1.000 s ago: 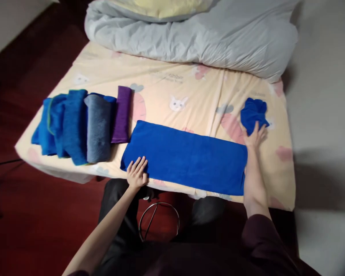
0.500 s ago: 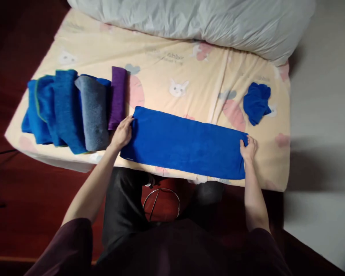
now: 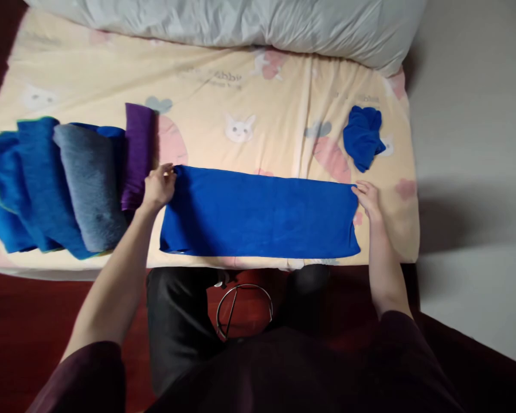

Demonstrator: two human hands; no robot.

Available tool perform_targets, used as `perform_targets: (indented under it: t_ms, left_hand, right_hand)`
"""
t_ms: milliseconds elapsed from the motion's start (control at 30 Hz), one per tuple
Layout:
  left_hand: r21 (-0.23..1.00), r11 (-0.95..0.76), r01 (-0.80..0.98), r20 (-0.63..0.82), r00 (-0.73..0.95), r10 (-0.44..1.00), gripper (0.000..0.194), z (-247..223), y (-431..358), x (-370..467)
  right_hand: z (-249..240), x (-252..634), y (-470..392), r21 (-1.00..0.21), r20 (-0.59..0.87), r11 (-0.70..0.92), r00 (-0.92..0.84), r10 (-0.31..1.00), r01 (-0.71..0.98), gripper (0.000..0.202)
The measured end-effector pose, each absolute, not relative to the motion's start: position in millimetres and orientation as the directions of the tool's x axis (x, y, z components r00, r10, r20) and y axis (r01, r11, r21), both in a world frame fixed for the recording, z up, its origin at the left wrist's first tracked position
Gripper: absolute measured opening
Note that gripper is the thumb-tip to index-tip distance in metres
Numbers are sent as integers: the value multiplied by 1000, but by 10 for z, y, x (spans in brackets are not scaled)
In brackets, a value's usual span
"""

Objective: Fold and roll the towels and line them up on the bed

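A blue towel [image 3: 258, 215] lies stretched out as a long folded strip near the front edge of the bed. My left hand [image 3: 160, 186] pinches its far left corner, and my right hand [image 3: 367, 197] pinches the far right corner. To the left of my left hand are a folded purple towel [image 3: 137, 152], a folded grey-blue towel [image 3: 90, 186] and several blue towels [image 3: 43, 178], the outer ones cut off by the frame's edge. A crumpled blue cloth [image 3: 363, 136] rests beyond my right hand.
The bed has a cream sheet [image 3: 206, 115] printed with rabbits and carrots. A white quilt [image 3: 223, 23] is piled along its far side. A pale wall [image 3: 477, 143] stands at the right. Under the front edge, a round metal ring [image 3: 245, 287] shows between my legs.
The camera view has shifted to the right. My hands have moved to the towel's far corners, and its near right corner now lies free of my right hand.
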State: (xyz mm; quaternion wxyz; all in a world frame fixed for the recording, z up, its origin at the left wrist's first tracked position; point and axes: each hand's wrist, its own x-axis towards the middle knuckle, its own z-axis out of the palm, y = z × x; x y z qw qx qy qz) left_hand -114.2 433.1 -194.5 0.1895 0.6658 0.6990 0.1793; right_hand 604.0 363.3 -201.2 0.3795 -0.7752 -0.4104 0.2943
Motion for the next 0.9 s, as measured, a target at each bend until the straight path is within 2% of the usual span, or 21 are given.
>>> perform_targets:
  t_ms: [100,200,400,500,567,600,667,733,800,900]
  left_hand:
    - [490,49,870,-136,21,990,53,-1857,4641,-1154]
    - [425,80,902,-176,-4,984,52,-1762,4808,-1169]
    - [421,267,867,-107,-245,964,48,-1639,4877,-991]
    - [394,183,900,36,-215,976,47,-1598,4667,-654]
    - [373,27,927,144,-86,986,58,-1604,4408,-277]
    - [379,-70,923,150,14,989,64,-1626,4261,-56]
    - [406,-272,873,98,254,962,66,-1703,3989,382]
    - [442,-364,820,44,386,921,67,-1807,3814,706]
    - [463,-361,810,20,397,917,68,-1905,3774,812]
    - [467,-267,843,42,281,959,68,-1992,3889,547]
  right_hand:
    - [-2001,6086,3738,-804,-189,-415,479,857,425,32]
    - [-2033,6154,3859,-753,-147,-426,503,852,501,23]
    - [-2001,6068,3977,-522,2,-516,606,796,679,21]
    - [-1835,5616,3917,-325,98,-568,624,775,756,30]
    - [-1720,5038,3858,-241,174,-558,601,780,794,42]
    - [-1681,4670,3829,-230,178,-486,527,831,843,46]
    - [-1662,3851,3772,-256,139,-178,219,966,950,52]
    - [-1721,3084,3719,-313,94,113,-87,992,943,53]
    - [-1817,2557,3675,-354,61,264,-260,964,897,55]
    - [-1929,2387,3650,-372,15,286,-302,953,883,58]
